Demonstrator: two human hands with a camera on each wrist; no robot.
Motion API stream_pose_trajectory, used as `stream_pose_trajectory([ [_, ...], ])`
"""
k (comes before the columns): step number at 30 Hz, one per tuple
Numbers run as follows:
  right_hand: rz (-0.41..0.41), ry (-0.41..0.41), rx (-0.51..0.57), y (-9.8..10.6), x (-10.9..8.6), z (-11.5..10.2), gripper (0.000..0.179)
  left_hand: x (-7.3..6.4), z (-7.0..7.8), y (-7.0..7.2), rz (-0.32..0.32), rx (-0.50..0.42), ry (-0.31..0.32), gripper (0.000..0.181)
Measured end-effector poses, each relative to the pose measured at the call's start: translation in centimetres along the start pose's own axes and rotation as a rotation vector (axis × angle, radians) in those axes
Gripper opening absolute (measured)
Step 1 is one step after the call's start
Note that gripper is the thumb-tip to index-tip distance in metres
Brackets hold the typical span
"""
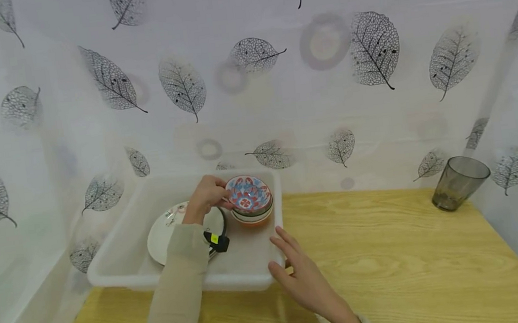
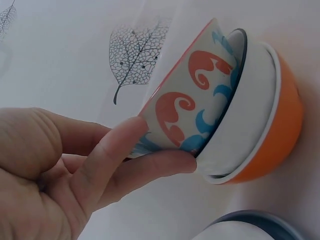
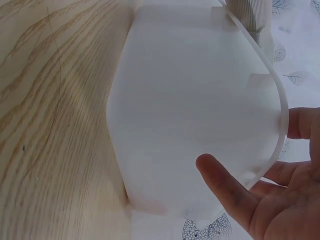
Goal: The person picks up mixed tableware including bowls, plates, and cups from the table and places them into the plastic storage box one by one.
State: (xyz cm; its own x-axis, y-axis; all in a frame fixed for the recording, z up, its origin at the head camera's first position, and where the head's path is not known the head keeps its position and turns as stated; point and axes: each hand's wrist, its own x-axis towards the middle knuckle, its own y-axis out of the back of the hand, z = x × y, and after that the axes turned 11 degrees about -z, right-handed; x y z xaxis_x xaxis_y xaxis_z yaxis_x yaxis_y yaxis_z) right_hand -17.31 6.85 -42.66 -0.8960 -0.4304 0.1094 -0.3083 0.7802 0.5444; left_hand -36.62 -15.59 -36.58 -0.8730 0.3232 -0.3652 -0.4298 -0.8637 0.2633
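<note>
My left hand (image 1: 210, 195) pinches the near left rim of a red-and-blue patterned bowl (image 1: 249, 193), thumb on one side and fingers on the other. That bowl sits tilted in a stack, on a white bowl with a dark rim (image 2: 245, 115) and an orange bowl (image 2: 290, 120). The stack stands in the right part of a white plastic tub (image 1: 124, 281). At the tub's right front corner is my right hand (image 1: 308, 281), its fingers spread by the rim and its thumb along the outer wall; whether it touches the wall cannot be told.
White plates (image 1: 157, 239), the top one with a printed pattern, lie in the tub left of the bowls, partly behind my left forearm. A grey-tinted glass (image 1: 458, 184) stands at the far right of the wooden table (image 1: 395, 258). A leaf-printed curtain (image 1: 300, 103) hangs behind.
</note>
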Motion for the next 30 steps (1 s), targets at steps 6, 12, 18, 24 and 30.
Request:
stream_pose_trajectory([
  [6,-0.01,0.001,-0.01,0.0,0.0,0.1,0.052,0.3,-0.3,-0.2,0.02,0.035,0.004,0.039],
  [12,-0.01,0.004,-0.01,0.0,-0.1,0.1,0.052,0.5,-0.5,-0.2,0.044,0.092,0.014,0.038],
  [18,-0.002,0.007,-0.002,-0.1,-0.1,0.1,0.052,0.6,-0.6,-0.4,0.066,0.119,0.023,0.038],
  [24,-0.001,0.006,-0.003,-0.1,-0.1,0.1,0.051,1.2,-1.0,-0.7,0.124,0.205,0.024,0.035],
  [30,0.005,0.003,0.002,-0.1,-0.1,0.0,0.052,1.5,-1.2,-1.0,0.199,0.355,0.02,0.023],
])
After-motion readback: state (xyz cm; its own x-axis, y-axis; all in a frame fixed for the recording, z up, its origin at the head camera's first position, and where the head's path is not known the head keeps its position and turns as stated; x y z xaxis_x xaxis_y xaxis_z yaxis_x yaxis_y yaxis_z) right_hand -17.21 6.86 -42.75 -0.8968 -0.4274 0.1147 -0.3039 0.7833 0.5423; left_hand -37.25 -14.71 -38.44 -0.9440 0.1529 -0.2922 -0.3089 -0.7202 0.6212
